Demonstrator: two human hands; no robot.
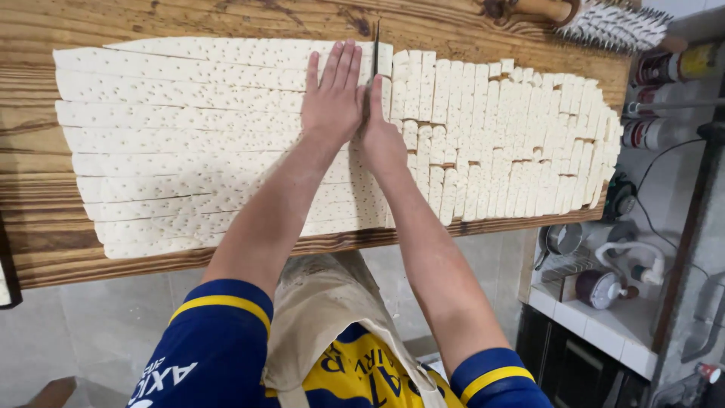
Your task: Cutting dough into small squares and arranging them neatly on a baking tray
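- Plainly, the sheet of dough (189,143) lies flat on the wooden board (45,227), pale, docked all over with small holes, and already scored into long strips that run left to right.
- To its right, the strips have been chopped into small dough pieces (513,143), packed close together, a few gaps showing the wood beneath.
- The left hand (332,98) rests open and flat on the uncut strips, fingers together, pinning them just beside the blade.
- The right hand (381,136) is closed around the knife (376,41), whose thin blade stands edge-down across the strips at the border between cut and uncut dough.
- I judge the dough soft, light and limp: it would stretch or tear if lifted by one end, so flat pressure from above suits it better than pinching.
- A spiked docking roller (604,23) lies at the board's far right corner.
- Beyond the board's edge, a tiled shelf (604,332) holds small kitchen gear.
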